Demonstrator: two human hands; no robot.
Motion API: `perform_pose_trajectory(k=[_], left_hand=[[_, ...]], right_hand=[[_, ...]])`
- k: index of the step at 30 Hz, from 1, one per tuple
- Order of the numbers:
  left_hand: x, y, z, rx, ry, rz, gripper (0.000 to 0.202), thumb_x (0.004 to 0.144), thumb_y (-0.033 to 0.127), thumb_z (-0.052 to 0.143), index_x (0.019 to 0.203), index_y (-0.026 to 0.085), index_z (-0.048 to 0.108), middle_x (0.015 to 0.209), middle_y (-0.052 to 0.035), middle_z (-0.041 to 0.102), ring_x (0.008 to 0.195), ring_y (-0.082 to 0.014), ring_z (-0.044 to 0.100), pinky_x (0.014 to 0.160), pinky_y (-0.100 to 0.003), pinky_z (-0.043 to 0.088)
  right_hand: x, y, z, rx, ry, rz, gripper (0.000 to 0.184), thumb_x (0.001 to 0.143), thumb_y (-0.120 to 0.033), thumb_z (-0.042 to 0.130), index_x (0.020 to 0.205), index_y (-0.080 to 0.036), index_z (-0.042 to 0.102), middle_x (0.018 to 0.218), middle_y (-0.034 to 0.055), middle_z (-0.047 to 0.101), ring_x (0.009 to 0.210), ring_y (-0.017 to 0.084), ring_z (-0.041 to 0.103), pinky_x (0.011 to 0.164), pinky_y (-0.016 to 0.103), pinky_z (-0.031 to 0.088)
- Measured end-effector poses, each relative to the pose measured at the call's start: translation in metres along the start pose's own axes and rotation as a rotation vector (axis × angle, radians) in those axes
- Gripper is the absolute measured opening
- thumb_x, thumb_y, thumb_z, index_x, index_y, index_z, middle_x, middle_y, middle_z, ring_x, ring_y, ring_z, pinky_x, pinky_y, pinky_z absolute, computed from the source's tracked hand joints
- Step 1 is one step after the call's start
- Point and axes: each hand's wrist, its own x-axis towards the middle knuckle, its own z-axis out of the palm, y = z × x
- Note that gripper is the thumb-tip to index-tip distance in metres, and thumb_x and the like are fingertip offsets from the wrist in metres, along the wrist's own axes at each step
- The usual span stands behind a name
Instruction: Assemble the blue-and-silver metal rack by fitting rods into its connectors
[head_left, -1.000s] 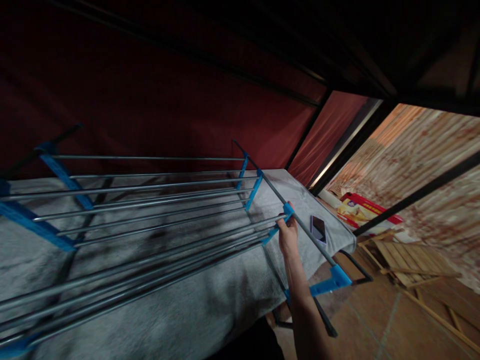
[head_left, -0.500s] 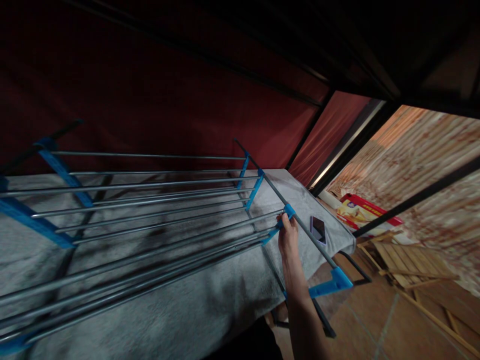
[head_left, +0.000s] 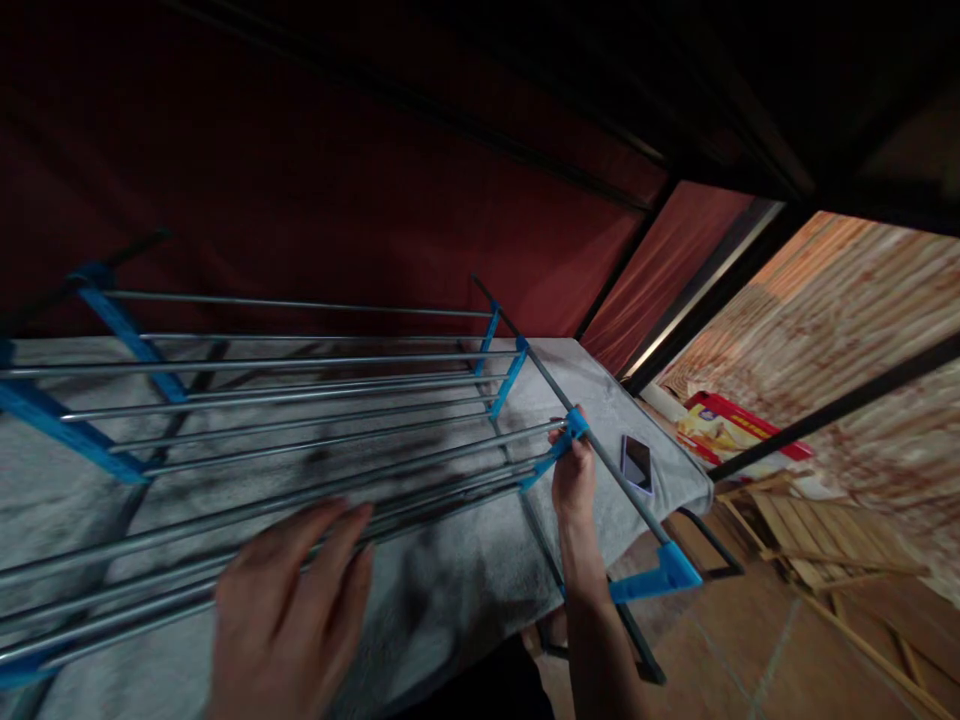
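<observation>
A metal rack (head_left: pixel 300 400) with grey rods and blue plastic joints lies on its side across a grey blanket (head_left: pixel 420 620). My right hand (head_left: pixel 574 470) is closed around a blue joint (head_left: pixel 576 425) on the rack's end rail. My left hand (head_left: pixel 289 610) is at the lower left, fingers stretched out and together, hovering just in front of the nearest rods and holding nothing.
A phone (head_left: pixel 637 462) lies on the blanket's right corner, close to my right hand. On the tiled floor to the right are a red and yellow box (head_left: pixel 731 425) and a folded wooden slatted frame (head_left: pixel 825 530). A dark red curtain (head_left: pixel 337 200) hangs behind.
My left hand has come into view from below, reaching toward the nearest rods. My right hand keeps its grip on the blue joint, and the rack has barely shifted.
</observation>
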Motion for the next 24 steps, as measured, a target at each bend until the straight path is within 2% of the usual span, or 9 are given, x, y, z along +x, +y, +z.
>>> perform_pose_trajectory(k=[2, 4, 7, 10, 14, 19, 24], left_hand=[[0.024, 0.011, 0.032, 0.13, -0.156, 0.139, 0.042, 0.096, 0.02, 0.059, 0.138, 0.025, 0.056, 0.127, -0.0092, 0.066, 0.114, -0.0298, 0.063, 0.105, -0.048, 0.046], [0.051, 0.027, 0.067, 0.175, -0.276, 0.183, 0.039, 0.098, 0.021, 0.056, 0.137, 0.017, 0.055, 0.133, -0.0141, 0.063, 0.121, -0.0307, 0.059, 0.108, -0.048, 0.044], [0.081, 0.048, 0.114, 0.171, -0.513, 0.176, 0.035, 0.099, 0.019, 0.055, 0.134, 0.016, 0.056, 0.126, -0.0121, 0.066, 0.116, -0.0283, 0.062, 0.106, -0.044, 0.046], [0.09, 0.055, 0.143, 0.136, -0.722, 0.153, 0.026, 0.101, 0.014, 0.047, 0.123, 0.018, 0.06, 0.112, -0.0084, 0.07, 0.102, -0.0232, 0.067, 0.09, -0.036, 0.051], [0.083, 0.053, 0.153, 0.121, -0.732, 0.164, 0.022, 0.102, 0.014, 0.044, 0.116, 0.019, 0.06, 0.107, -0.0073, 0.07, 0.101, -0.0226, 0.068, 0.081, -0.033, 0.051], [0.079, 0.052, 0.149, 0.096, -0.759, 0.15, 0.021, 0.103, 0.015, 0.043, 0.114, 0.02, 0.06, 0.104, -0.0045, 0.07, 0.099, -0.0217, 0.068, 0.079, -0.032, 0.05], [0.08, 0.055, 0.147, 0.087, -0.779, 0.136, 0.023, 0.104, 0.016, 0.041, 0.115, 0.02, 0.061, 0.104, -0.0043, 0.07, 0.099, -0.0215, 0.068, 0.078, -0.033, 0.049]], right_hand=[[-0.002, -0.002, -0.001, -0.099, -0.025, -0.028, 0.042, 0.085, -0.039, 0.056, 0.124, -0.025, 0.064, 0.111, 0.0043, 0.069, 0.101, 0.02, 0.062, 0.103, 0.039, 0.045], [-0.004, -0.004, -0.003, -0.22, -0.043, -0.065, 0.052, 0.085, -0.038, 0.054, 0.135, -0.025, 0.059, 0.126, 0.0068, 0.067, 0.112, 0.022, 0.06, 0.106, 0.04, 0.043], [-0.005, -0.009, -0.006, -0.288, -0.067, -0.067, 0.057, 0.086, -0.038, 0.054, 0.141, -0.024, 0.056, 0.135, 0.0075, 0.063, 0.118, 0.023, 0.059, 0.109, 0.043, 0.042], [-0.005, -0.014, -0.009, -0.332, -0.077, -0.056, 0.054, 0.088, -0.041, 0.055, 0.139, -0.022, 0.058, 0.135, 0.0082, 0.063, 0.12, 0.024, 0.059, 0.111, 0.045, 0.041], [-0.005, -0.02, -0.007, -0.431, -0.077, -0.077, 0.05, 0.094, -0.047, 0.053, 0.133, -0.019, 0.061, 0.132, 0.0107, 0.064, 0.121, 0.024, 0.058, 0.114, 0.045, 0.038], [-0.006, -0.024, 0.001, -0.416, -0.116, -0.12, 0.048, 0.096, -0.047, 0.048, 0.136, -0.022, 0.06, 0.131, 0.0088, 0.065, 0.124, 0.023, 0.058, 0.116, 0.043, 0.038], [-0.005, -0.022, 0.002, -0.395, -0.11, -0.12, 0.049, 0.095, -0.046, 0.051, 0.137, -0.022, 0.06, 0.131, 0.009, 0.066, 0.124, 0.023, 0.059, 0.114, 0.043, 0.041]])
